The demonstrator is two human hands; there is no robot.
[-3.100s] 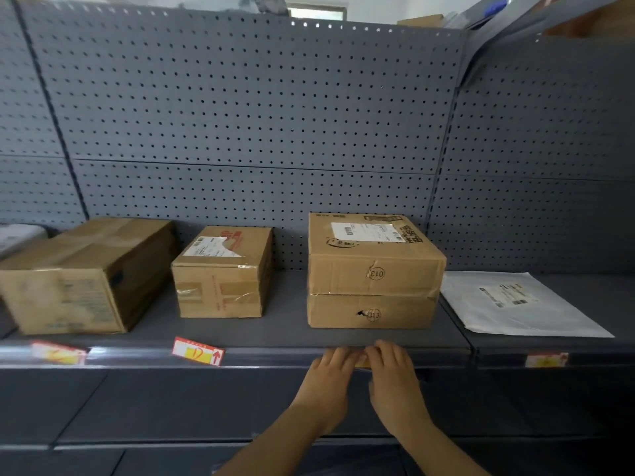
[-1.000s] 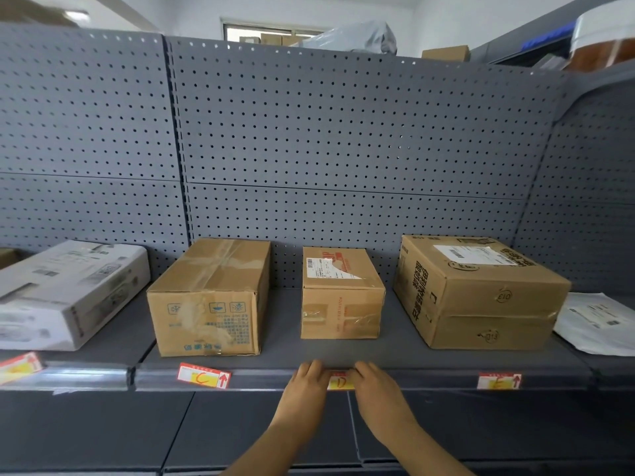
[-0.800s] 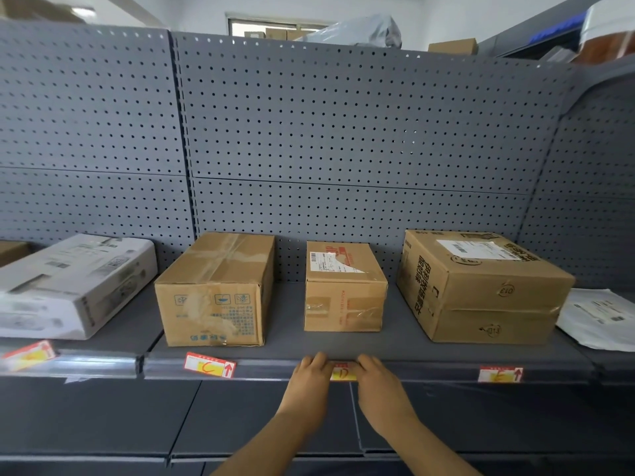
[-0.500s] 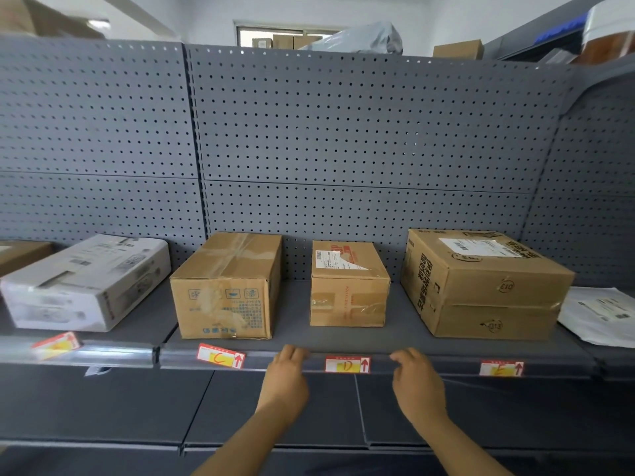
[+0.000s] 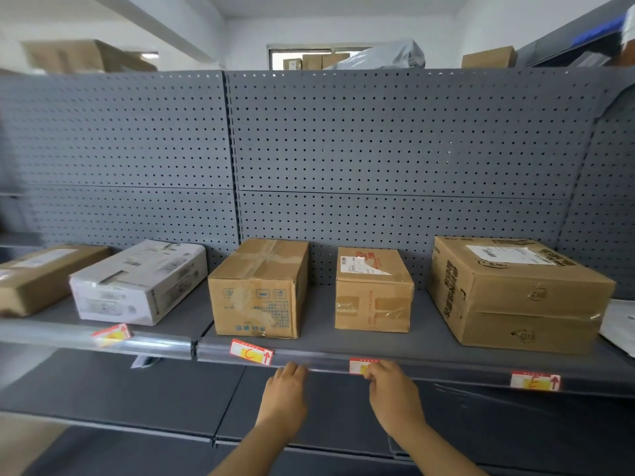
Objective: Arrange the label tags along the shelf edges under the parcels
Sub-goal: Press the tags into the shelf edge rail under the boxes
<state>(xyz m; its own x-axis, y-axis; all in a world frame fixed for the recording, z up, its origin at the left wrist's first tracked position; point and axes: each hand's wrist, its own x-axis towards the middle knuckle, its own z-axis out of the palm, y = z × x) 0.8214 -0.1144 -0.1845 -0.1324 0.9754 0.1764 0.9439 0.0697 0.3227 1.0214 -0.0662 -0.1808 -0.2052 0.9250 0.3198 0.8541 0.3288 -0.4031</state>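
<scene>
Red-and-yellow label tags sit in the clear rail along the grey shelf edge (image 5: 326, 369). The middle tag (image 5: 357, 365) lies under the small cardboard box (image 5: 374, 297), and my right hand (image 5: 393, 393) touches its right end with the fingertips. My left hand (image 5: 287, 389) rests its fingertips on the rail between that tag and a tilted tag (image 5: 251, 352), which is under the taped cardboard box (image 5: 259, 293). A third tag (image 5: 535, 381) sits under the large box (image 5: 515, 297). Another tilted tag (image 5: 111, 334) is below the white box (image 5: 137, 283).
A brown parcel (image 5: 41, 276) lies at the far left and a white mailer (image 5: 618, 324) at the far right. Grey pegboard (image 5: 378, 149) backs the shelf. A lower shelf (image 5: 137, 400) juts out beneath the rail, with a loose slip (image 5: 142, 361) hanging under the edge.
My right hand moved left onto the right end of the middle tag. My left hand stays on the rail to the left of it. The view panned left, showing more parcels.
</scene>
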